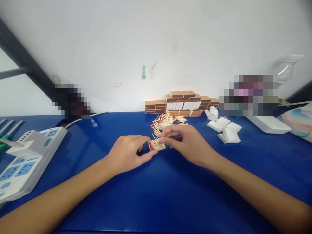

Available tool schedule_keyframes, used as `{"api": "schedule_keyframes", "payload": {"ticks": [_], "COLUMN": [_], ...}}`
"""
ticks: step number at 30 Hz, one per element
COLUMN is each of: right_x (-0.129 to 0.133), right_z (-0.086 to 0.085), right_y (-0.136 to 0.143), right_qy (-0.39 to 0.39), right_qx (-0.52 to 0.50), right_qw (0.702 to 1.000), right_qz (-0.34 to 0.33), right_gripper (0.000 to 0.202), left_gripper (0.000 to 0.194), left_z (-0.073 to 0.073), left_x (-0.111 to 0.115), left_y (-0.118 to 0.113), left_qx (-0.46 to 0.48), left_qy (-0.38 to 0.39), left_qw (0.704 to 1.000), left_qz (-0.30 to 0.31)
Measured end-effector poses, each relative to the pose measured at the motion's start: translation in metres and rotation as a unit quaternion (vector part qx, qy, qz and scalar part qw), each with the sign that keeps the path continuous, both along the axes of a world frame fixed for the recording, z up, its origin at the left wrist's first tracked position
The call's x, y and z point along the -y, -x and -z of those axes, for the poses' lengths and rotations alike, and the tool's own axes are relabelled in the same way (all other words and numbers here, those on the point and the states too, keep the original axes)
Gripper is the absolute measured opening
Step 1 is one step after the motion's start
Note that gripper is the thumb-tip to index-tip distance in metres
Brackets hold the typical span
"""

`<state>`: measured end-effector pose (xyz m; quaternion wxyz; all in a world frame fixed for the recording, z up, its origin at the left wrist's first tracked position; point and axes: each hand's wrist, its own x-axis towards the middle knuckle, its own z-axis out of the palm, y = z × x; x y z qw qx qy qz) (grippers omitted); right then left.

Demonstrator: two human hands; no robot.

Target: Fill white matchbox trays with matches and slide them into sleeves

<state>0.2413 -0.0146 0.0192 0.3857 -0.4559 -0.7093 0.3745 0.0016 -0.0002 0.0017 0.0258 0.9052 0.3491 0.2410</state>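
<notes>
A small white matchbox tray [158, 149] holds a layer of red-tipped matches [155, 144], with the heads toward the left. My left hand [129, 152] grips the tray between thumb and index finger at its left side. Over the right end of the tray, my right hand [186, 143] is closed in a pinch, its fingertips at the ends of the matches; how many it pinches is hidden. Just behind my hands lies a loose heap of matches [165, 122], partly covered by my right hand.
Brown matchboxes [182, 102] are stacked against the wall, some standing on end with white sides showing. Several empty white trays [219, 123] lie to the right on the blue table [151, 195]. A white power strip [36, 162] with a plugged-in adapter occupies the left.
</notes>
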Motion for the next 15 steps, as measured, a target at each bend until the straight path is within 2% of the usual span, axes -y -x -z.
{"api": "schedule_keyframes", "payload": {"ticks": [8, 15], "right_x": [0.000, -0.001], "right_z": [0.014, 0.020], "right_y": [0.006, 0.004], "right_qy": [-0.018, -0.001], "right_qx": [0.055, 0.093], "right_qw": [0.998, 0.996], "right_qz": [0.031, 0.012], "right_gripper": [0.009, 0.011], "left_gripper": [0.032, 0.032], "left_z": [0.002, 0.003], "left_x": [0.002, 0.001], "left_y": [-0.002, -0.002], "left_qx": [0.013, 0.011], "left_qy": [0.003, 0.001], "left_qw": [1.000, 1.000], "left_qz": [0.006, 0.007]}}
